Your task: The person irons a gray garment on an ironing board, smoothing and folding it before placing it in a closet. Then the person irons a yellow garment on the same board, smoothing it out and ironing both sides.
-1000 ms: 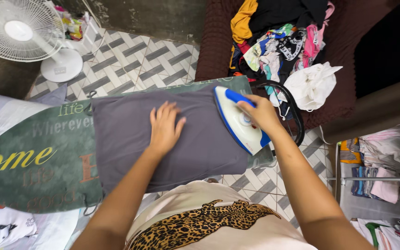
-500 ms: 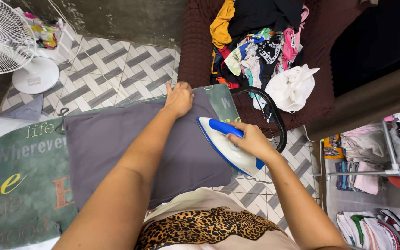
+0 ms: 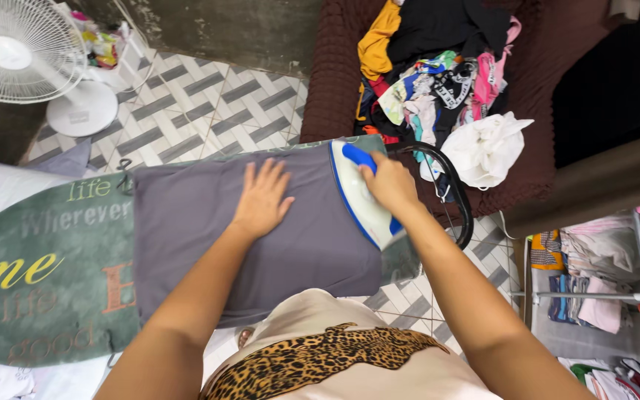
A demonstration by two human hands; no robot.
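Observation:
A grey cloth [image 3: 209, 230] lies spread over a green ironing board [image 3: 46, 274] with printed lettering. My left hand [image 3: 263, 198] rests flat on the cloth near its middle, fingers spread. My right hand [image 3: 389, 183] grips the blue handle of a white and blue iron [image 3: 357, 201], which sits tilted at the cloth's right edge, near the board's end.
A white standing fan [image 3: 20, 55] is on the tiled floor at the far left. A maroon sofa [image 3: 335, 67] holds a heap of mixed clothes [image 3: 438, 67] and a white garment [image 3: 487, 148]. A rack with folded clothes [image 3: 601, 274] stands at the right.
My left hand has come back from the cloth's far edge to lie flat on its middle. The iron has shifted toward the far right edge of the cloth.

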